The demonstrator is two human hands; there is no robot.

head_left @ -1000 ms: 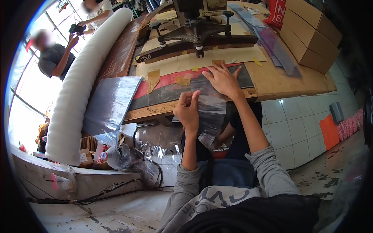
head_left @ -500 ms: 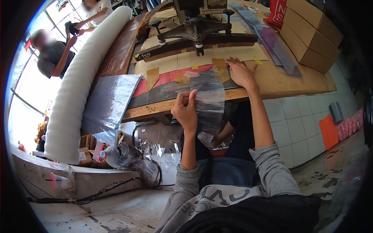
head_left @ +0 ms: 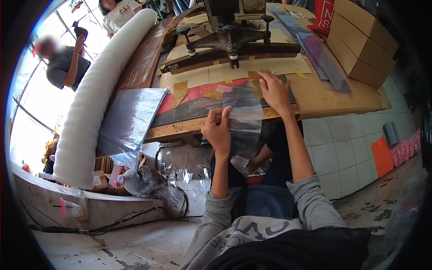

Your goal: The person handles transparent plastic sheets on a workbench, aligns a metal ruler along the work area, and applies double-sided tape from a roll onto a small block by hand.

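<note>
Clear plastic film [head_left: 246, 118] lies over the table's front edge and hangs down toward my lap. My left hand [head_left: 217, 128] pinches the film's left edge just in front of the wooden edge [head_left: 180, 129]. Over the dark and red strip, my right hand [head_left: 275, 92] has its fingers apart near the film's right side, by a brown tape strip [head_left: 255, 84]; whether it touches the film cannot be made out. Behind both hands is the black sealing bar [head_left: 229, 58] of a press, raised above the pale board [head_left: 193, 80].
A white foam roll [head_left: 96, 94] and a stack of clear bags [head_left: 132, 114] are at the left. Cardboard boxes [head_left: 357, 42], a red bag [head_left: 322, 17] and bluish plastic strips [head_left: 315, 51] lie at the right. Two people stand beyond the roll.
My right hand first moved right across the film, then came back a little to the left. My left hand has stayed nearly in place, still pinching.
</note>
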